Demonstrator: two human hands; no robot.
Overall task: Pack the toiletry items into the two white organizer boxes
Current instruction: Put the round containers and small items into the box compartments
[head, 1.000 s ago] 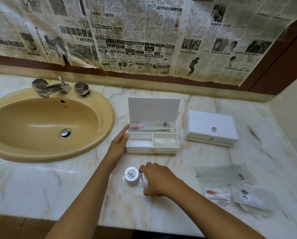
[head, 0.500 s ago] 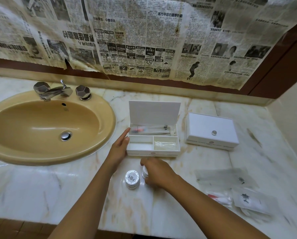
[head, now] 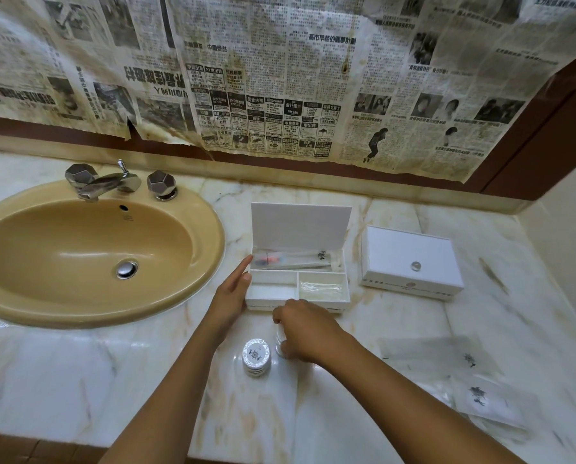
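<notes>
An open white organizer box (head: 300, 304) stands mid-counter, lid upright. Its back compartment holds a wrapped toothbrush (head: 290, 259); the front right one holds a clear packet (head: 321, 286). My left hand (head: 231, 298) rests flat against the box's left side, fingers straight. My right hand (head: 305, 331) is closed over a small round white item (head: 279, 343), just in front of the box. A second round wrapped soap (head: 255, 358) stands to its left on the counter. The other white box (head: 410, 262) sits shut to the right.
A tan sink (head: 89, 256) with a chrome tap (head: 106, 182) fills the left. Several flat clear toiletry packets (head: 460, 380) lie at the right front. Newspaper (head: 279, 78) covers the wall behind. The counter's front edge runs close below my arms.
My right hand, with the small round item, has moved away from me toward the front of the open box. My left hand stays against the box's side.
</notes>
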